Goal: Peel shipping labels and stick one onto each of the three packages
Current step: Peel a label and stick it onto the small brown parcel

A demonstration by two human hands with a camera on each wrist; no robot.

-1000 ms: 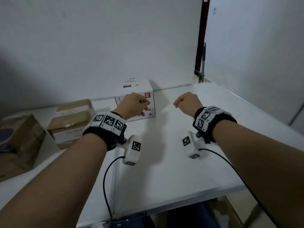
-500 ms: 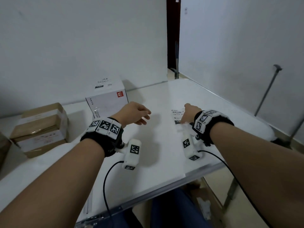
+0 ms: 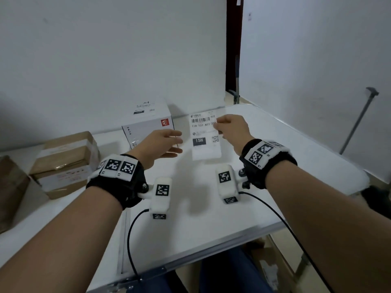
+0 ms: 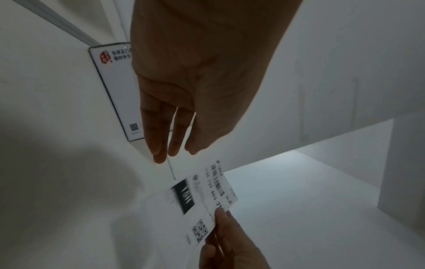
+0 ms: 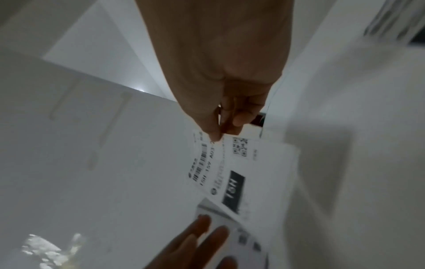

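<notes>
My right hand (image 3: 220,126) pinches the right edge of a white shipping label (image 3: 204,136) printed with a barcode and a black "15H" block, and holds it upright above the table. The same label (image 4: 202,200) (image 5: 241,169) shows in both wrist views, gripped between thumb and fingers (image 5: 216,134). My left hand (image 3: 169,142) hovers just left of the label with straight fingers (image 4: 158,143), holding nothing. A white box (image 3: 148,123) stands behind the left hand. A brown taped box (image 3: 65,163) sits at the left, and another brown box (image 3: 10,191) lies at the far left edge.
The white table (image 3: 211,208) ends close to me, with its right edge (image 3: 317,149) running back to the wall. A thin metal pole (image 3: 357,121) stands beyond the right edge. Cardboard (image 3: 266,269) lies on the floor under the table.
My right hand picked the label up from the table and raised it upright. My left hand opened and moved right, close to the label. The head view swung right.
</notes>
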